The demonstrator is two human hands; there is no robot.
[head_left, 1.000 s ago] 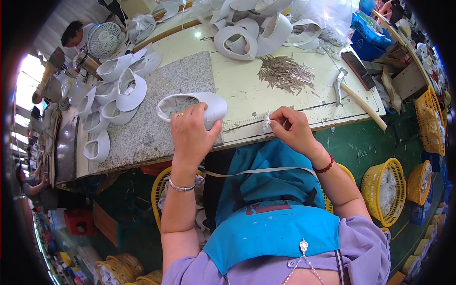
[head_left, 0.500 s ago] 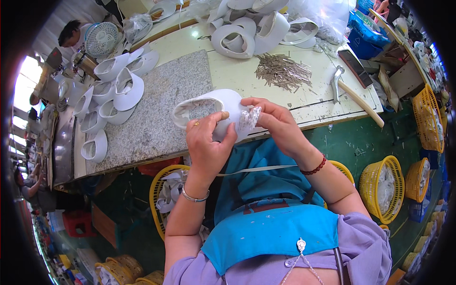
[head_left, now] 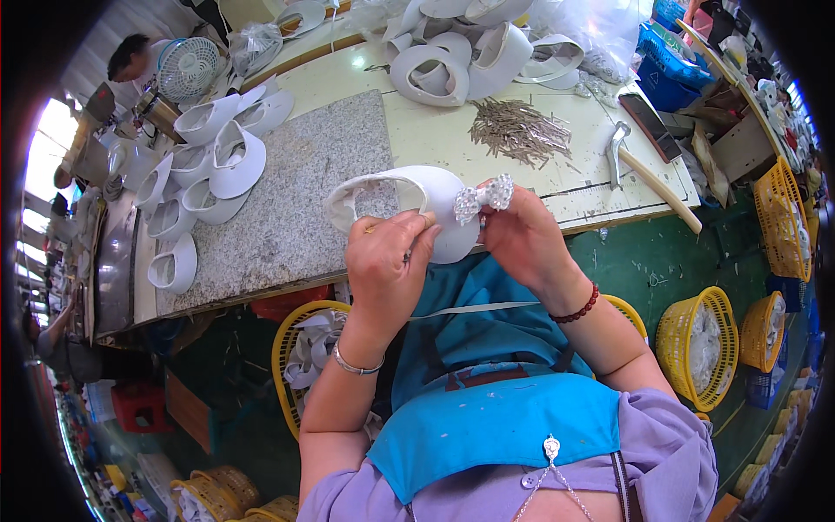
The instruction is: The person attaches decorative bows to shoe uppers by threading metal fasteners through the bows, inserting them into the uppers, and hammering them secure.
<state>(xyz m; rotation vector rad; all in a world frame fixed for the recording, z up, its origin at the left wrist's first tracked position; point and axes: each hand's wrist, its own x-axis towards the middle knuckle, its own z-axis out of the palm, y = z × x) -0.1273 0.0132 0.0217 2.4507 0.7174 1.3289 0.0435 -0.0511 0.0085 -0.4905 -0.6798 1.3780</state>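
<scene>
A white shoe upper (head_left: 448,235), ring-shaped with a rounded toe, is held in front of me at the table's near edge. My left hand (head_left: 383,257) pinches the rim of its opening between thumb and fingers. At the toe side sits a glittering silver bow (head_left: 484,198), with my right hand (head_left: 526,235) closed around its right end. The fingertips of that hand are partly hidden behind the bow. Whether the bow is fixed to the upper, I cannot tell.
Several white uppers stand at the left beside a speckled stone slab (head_left: 287,191); more are heaped at the back (head_left: 430,74). Thin brown strips (head_left: 520,130) lie in a pile. A hammer (head_left: 652,178) and a dark phone (head_left: 651,126) lie at right. Yellow baskets (head_left: 698,348) stand on the floor.
The bow has turned and now shows its full shape across the toe. The upper has shifted slightly right, and my right hand has rotated, its fingers now behind the bow.
</scene>
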